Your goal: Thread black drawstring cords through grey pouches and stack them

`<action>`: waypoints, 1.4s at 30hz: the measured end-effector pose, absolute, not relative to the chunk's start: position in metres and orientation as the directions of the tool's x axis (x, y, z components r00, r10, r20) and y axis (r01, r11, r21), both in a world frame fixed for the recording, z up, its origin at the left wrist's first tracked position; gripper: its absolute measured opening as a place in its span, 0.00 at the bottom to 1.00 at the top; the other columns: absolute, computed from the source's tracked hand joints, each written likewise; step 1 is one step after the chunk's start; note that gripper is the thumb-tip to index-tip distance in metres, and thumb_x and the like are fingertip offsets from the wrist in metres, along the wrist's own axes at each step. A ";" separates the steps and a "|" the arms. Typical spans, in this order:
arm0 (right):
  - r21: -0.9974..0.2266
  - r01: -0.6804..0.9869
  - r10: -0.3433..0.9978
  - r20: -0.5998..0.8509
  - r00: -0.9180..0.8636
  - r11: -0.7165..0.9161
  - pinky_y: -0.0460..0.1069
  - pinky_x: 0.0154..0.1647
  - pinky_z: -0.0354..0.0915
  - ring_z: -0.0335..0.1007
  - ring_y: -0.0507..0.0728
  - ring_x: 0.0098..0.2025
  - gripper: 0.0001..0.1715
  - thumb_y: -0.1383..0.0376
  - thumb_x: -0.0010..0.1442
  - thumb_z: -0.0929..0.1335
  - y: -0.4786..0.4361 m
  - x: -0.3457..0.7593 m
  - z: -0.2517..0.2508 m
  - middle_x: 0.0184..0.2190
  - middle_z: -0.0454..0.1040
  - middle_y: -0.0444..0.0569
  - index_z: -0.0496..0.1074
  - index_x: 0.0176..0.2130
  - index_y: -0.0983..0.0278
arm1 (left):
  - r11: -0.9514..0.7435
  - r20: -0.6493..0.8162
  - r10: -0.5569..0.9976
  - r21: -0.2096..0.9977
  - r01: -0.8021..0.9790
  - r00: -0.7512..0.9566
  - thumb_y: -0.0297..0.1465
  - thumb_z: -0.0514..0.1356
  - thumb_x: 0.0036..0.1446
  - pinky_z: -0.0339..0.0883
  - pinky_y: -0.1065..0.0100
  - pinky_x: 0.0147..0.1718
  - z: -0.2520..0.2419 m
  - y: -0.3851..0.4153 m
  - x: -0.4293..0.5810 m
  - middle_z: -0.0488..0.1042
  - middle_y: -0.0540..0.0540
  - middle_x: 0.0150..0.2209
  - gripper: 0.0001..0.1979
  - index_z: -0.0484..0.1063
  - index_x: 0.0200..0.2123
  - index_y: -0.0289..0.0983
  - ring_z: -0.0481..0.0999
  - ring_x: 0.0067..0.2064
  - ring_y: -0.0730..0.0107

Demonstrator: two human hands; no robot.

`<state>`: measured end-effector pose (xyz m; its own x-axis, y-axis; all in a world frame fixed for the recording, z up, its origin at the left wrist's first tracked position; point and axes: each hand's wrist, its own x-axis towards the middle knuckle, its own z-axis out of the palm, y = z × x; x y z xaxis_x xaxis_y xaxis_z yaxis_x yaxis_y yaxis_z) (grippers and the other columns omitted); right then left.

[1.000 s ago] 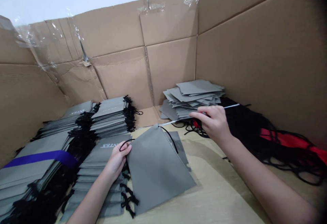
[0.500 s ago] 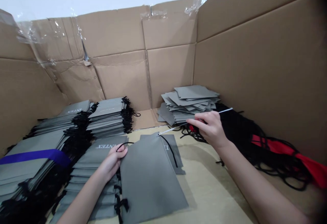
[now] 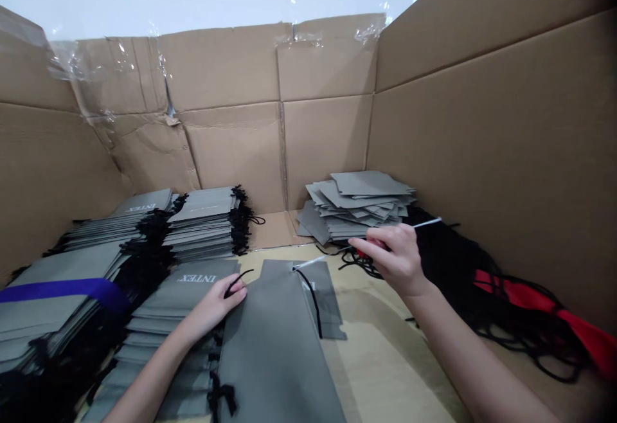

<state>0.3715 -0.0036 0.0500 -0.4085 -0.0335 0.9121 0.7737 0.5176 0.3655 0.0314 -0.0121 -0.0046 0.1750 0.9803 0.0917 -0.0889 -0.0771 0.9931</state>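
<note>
My left hand (image 3: 225, 297) is closed on one end of a black cord (image 3: 314, 301), beside the upper left edge of a grey pouch (image 3: 272, 346). The cord's other end hangs from the pouch's top right corner. My right hand (image 3: 393, 252) is closed round a thin white tool (image 3: 427, 222), whose tip reaches that corner, at the cord. Behind the pouch, another grey piece (image 3: 330, 301) with partly hidden white lettering lies on the table (image 3: 385, 346).
Stacks of grey pouches (image 3: 202, 207) with black cords stand at the left, one under a purple band (image 3: 62, 289). Loose grey pieces (image 3: 361, 198) are piled at the back right. Black cords and red cloth (image 3: 520, 291) lie at the right. Cardboard walls (image 3: 231, 69) surround the table.
The pouch sits lower and further left in view. My left hand has come off the pouch's edge with the cord end in its fingers. The view has tilted slightly.
</note>
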 end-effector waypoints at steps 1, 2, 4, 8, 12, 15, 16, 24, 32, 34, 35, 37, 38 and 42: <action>0.362 0.772 -0.026 0.912 -0.410 0.522 0.49 0.31 0.55 0.65 0.51 0.27 0.15 0.75 0.58 0.63 -0.003 0.370 0.048 0.25 0.71 0.46 0.76 0.32 0.60 | -0.122 0.126 0.980 0.992 -0.033 0.157 0.28 0.68 0.37 0.57 0.76 0.27 -0.002 -0.014 0.033 0.66 0.51 0.22 0.11 0.66 0.19 0.37 0.65 0.28 0.70; 0.358 0.769 -0.016 0.911 -0.413 0.530 0.49 0.32 0.56 0.66 0.51 0.27 0.15 0.75 0.58 0.63 -0.002 0.367 0.046 0.25 0.71 0.46 0.76 0.32 0.60 | -0.159 0.155 0.977 0.987 0.012 0.147 0.28 0.68 0.37 0.58 0.76 0.29 0.002 -0.016 0.034 0.68 0.50 0.23 0.10 0.67 0.20 0.38 0.66 0.30 0.68; 0.355 0.754 -0.005 0.906 -0.423 0.552 0.49 0.32 0.56 0.66 0.52 0.28 0.16 0.76 0.58 0.63 -0.001 0.360 0.042 0.25 0.71 0.46 0.76 0.32 0.60 | -0.231 0.214 0.963 0.968 0.094 0.161 0.30 0.66 0.40 0.58 0.75 0.30 0.008 -0.021 0.040 0.69 0.50 0.25 0.08 0.68 0.22 0.39 0.66 0.31 0.66; 0.345 0.748 0.012 0.905 -0.426 0.567 0.49 0.33 0.56 0.66 0.51 0.28 0.17 0.76 0.59 0.62 0.000 0.348 0.034 0.26 0.72 0.45 0.75 0.32 0.59 | -0.352 0.296 0.921 0.911 0.214 0.253 0.31 0.61 0.48 0.57 0.76 0.30 0.016 -0.032 0.054 0.66 0.52 0.26 0.06 0.65 0.26 0.39 0.65 0.29 0.69; 0.358 0.725 0.032 0.886 -0.463 0.588 0.50 0.34 0.56 0.66 0.52 0.30 0.15 0.75 0.59 0.63 0.000 0.343 0.029 0.27 0.72 0.46 0.75 0.34 0.59 | -0.362 0.237 0.906 0.864 0.350 0.351 0.29 0.57 0.50 0.56 0.75 0.32 0.015 -0.032 0.062 0.70 0.51 0.26 0.07 0.67 0.36 0.41 0.68 0.31 0.66; 0.353 0.717 0.030 0.887 -0.461 0.601 0.50 0.34 0.56 0.66 0.52 0.30 0.15 0.75 0.59 0.62 0.000 0.339 0.027 0.27 0.72 0.47 0.75 0.34 0.60 | -0.413 0.251 0.887 0.805 0.426 0.387 0.32 0.57 0.51 0.54 0.74 0.30 0.016 -0.029 0.066 0.70 0.51 0.25 0.03 0.69 0.27 0.39 0.67 0.29 0.66; 0.343 0.718 0.032 0.891 -0.453 0.606 0.50 0.33 0.55 0.66 0.52 0.29 0.15 0.75 0.59 0.62 0.000 0.338 0.027 0.27 0.72 0.47 0.75 0.33 0.60 | -0.430 0.264 0.881 0.792 0.433 0.393 0.33 0.56 0.52 0.53 0.74 0.28 0.018 -0.029 0.067 0.69 0.51 0.24 0.07 0.67 0.24 0.39 0.66 0.29 0.66; 0.267 0.678 0.075 0.900 -0.430 0.685 0.50 0.33 0.54 0.64 0.52 0.29 0.15 0.77 0.58 0.62 0.004 0.337 0.026 0.27 0.70 0.47 0.73 0.33 0.61 | -0.462 0.283 0.874 0.739 0.491 0.396 0.33 0.55 0.53 0.50 0.73 0.26 0.023 -0.030 0.071 0.66 0.51 0.22 0.09 0.63 0.21 0.40 0.65 0.27 0.67; 0.272 0.616 0.168 0.811 -0.560 0.740 0.48 0.34 0.55 0.62 0.53 0.32 0.11 0.69 0.62 0.62 -0.003 0.313 0.006 0.30 0.71 0.48 0.73 0.38 0.61 | -0.550 0.242 0.835 0.404 0.731 0.495 0.36 0.48 0.60 0.49 0.72 0.25 0.030 -0.034 0.103 0.71 0.48 0.26 0.10 0.62 0.29 0.40 0.69 0.29 0.64; 0.273 0.600 0.192 0.780 -0.595 0.752 0.48 0.35 0.56 0.62 0.53 0.34 0.12 0.70 0.63 0.60 0.000 0.319 0.009 0.32 0.71 0.49 0.72 0.41 0.61 | -0.550 0.234 0.835 0.321 0.771 0.498 0.36 0.46 0.61 0.49 0.72 0.25 0.031 -0.032 0.108 0.72 0.47 0.27 0.10 0.60 0.30 0.40 0.71 0.30 0.63; 0.278 0.594 0.199 0.766 -0.612 0.755 0.49 0.37 0.56 0.63 0.53 0.36 0.13 0.70 0.63 0.60 0.002 0.325 0.013 0.34 0.72 0.49 0.71 0.42 0.61 | -0.544 0.233 0.838 0.298 0.785 0.493 0.36 0.46 0.61 0.49 0.72 0.25 0.031 -0.031 0.109 0.72 0.47 0.28 0.10 0.60 0.30 0.40 0.71 0.30 0.63; 0.291 0.614 0.215 0.758 -0.616 0.733 0.51 0.43 0.55 0.63 0.55 0.40 0.12 0.69 0.62 0.61 0.009 0.342 0.022 0.37 0.72 0.51 0.70 0.43 0.62 | -0.525 0.233 0.849 0.283 0.803 0.473 0.36 0.45 0.62 0.50 0.72 0.25 0.031 -0.028 0.108 0.72 0.48 0.27 0.11 0.58 0.29 0.40 0.72 0.30 0.63; 0.252 0.682 0.270 0.783 -0.560 0.687 0.54 0.47 0.52 0.63 0.55 0.41 0.11 0.69 0.62 0.61 0.013 0.350 0.026 0.37 0.72 0.51 0.71 0.40 0.62 | -0.518 0.234 0.854 0.283 0.807 0.465 0.36 0.45 0.62 0.50 0.72 0.25 0.030 -0.027 0.107 0.72 0.48 0.27 0.11 0.58 0.28 0.40 0.72 0.30 0.64; 0.177 0.711 0.369 0.756 -0.541 0.681 0.51 0.40 0.54 0.59 0.54 0.32 0.16 0.70 0.63 0.58 0.017 0.356 0.027 0.26 0.71 0.47 0.71 0.30 0.63 | -0.521 0.240 0.850 0.260 0.813 0.468 0.35 0.44 0.62 0.50 0.72 0.25 0.026 -0.027 0.105 0.71 0.49 0.26 0.11 0.57 0.28 0.40 0.72 0.29 0.65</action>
